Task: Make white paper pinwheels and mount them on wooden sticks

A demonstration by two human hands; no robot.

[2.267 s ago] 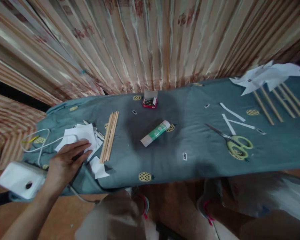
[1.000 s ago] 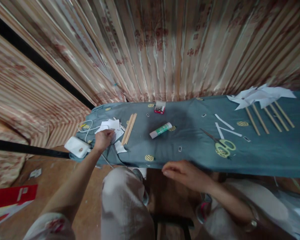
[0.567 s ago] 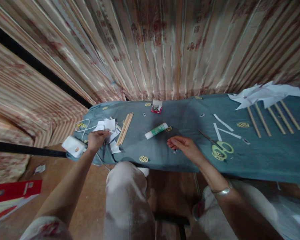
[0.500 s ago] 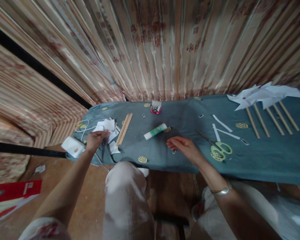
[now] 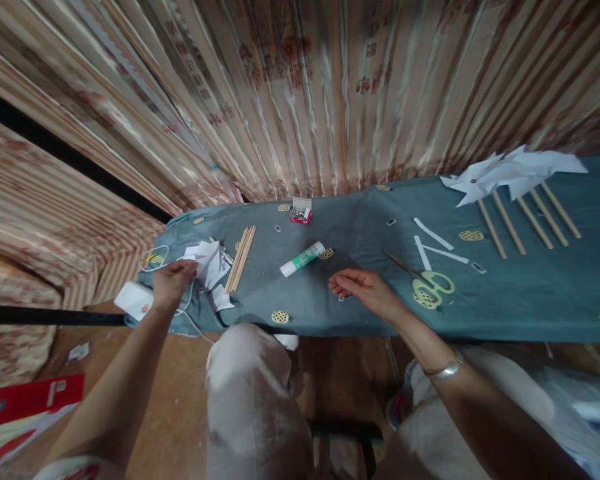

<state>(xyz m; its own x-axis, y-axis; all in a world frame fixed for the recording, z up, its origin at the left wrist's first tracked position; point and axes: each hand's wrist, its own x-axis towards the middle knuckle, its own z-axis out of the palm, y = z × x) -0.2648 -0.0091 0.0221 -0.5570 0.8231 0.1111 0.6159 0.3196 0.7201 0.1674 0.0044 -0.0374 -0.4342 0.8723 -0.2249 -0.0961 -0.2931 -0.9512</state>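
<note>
Left hand [image 5: 173, 283] sits at the left end of the table [image 5: 530, 300], fingers bent onto the near edge of the paper pile [image 5: 207, 260]. I can't tell if it's pinching a sheet or just resting.

Right hand [image 5: 363, 288] is low over the cloth at mid-table. Its fingers are close together and point left, and I see nothing in them. There's a small dark tag [image 5: 341, 299] just under the fingertips; I can't tell if they touch.

Key geometry:
- The glue stick [image 5: 303, 259] lies up-left of the right fingertips, near but apart.
- Its long axis is diagonal, near end low-left, far end up-right.
- The right hand is clearly nearer to it than the left.
- The stick bundle [image 5: 240, 259] lies between the paper pile and the glue, just beside the pile. Its axis runs mostly away from me.

Scissors [image 5: 427, 288] are right of the right hand, blades pointing up-left, with paper strips [image 5: 433, 243] just beyond. The pin box [image 5: 300, 211] is at the far edge by the curtain. Pinwheels [image 5: 510, 170] are far right, well apart.

Edges and room:
- The near table edge runs just below both wrists.
- A white box [image 5: 133, 300] and a cable [image 5: 155, 257] crowd the left corner beside the left hand.
- There's bare cloth around the glue on all sides, and between the right hand and the scissors.
</note>
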